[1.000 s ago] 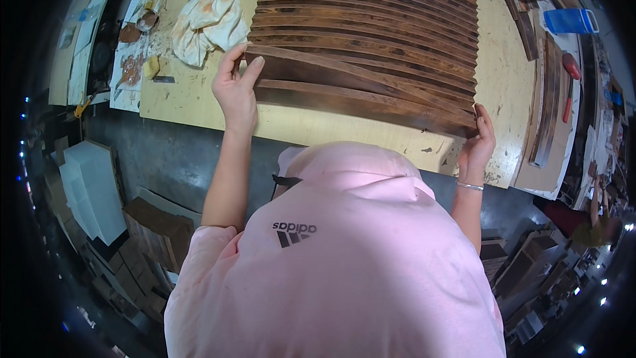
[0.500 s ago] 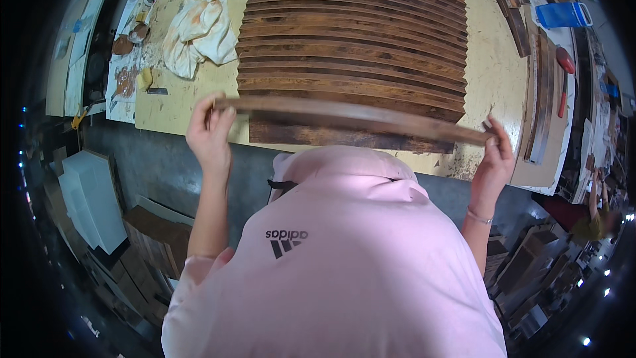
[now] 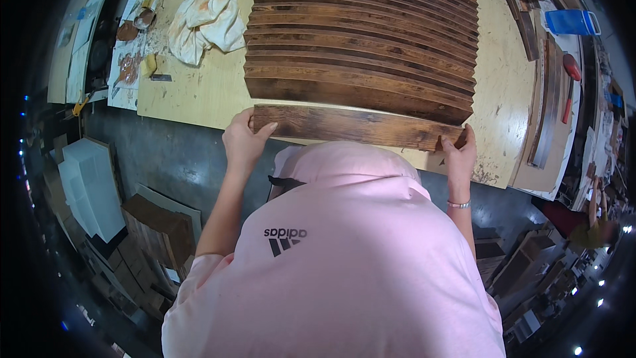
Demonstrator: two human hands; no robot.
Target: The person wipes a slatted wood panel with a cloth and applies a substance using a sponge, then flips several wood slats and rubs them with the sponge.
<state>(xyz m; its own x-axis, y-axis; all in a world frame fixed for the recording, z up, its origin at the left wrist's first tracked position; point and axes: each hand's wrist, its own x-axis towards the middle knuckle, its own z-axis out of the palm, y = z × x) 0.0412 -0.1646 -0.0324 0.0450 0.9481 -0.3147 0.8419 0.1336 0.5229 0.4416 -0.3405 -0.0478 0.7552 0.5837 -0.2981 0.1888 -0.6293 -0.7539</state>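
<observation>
A dark-stained wooden slat (image 3: 351, 124) lies crosswise near the front edge of the table, its broad grained face up. My left hand (image 3: 245, 138) grips its left end, thumb toward the front face and fingers behind. At the other end my right hand (image 3: 459, 154) pinches the slat between thumb and fingers. Just beyond it, a narrow strip of pale tabletop separates it from a row of overlapping brown slats (image 3: 361, 33). Those slats lean one on another, their ends making a zigzag edge on both sides.
On the pale worktable (image 3: 497, 113), a stained white cloth (image 3: 207, 23) lies left of the row, near a yellow sponge (image 3: 148, 65). Right are loose dark strips (image 3: 546, 103), a red-handled tool (image 3: 570, 86) and a blue container (image 3: 571, 22). A white block (image 3: 93, 189) stands below left.
Both hands have come down and closer together. The slat they held raised and blurred is no longer in the air; they now grip a slat on the table. My view has shifted slightly.
</observation>
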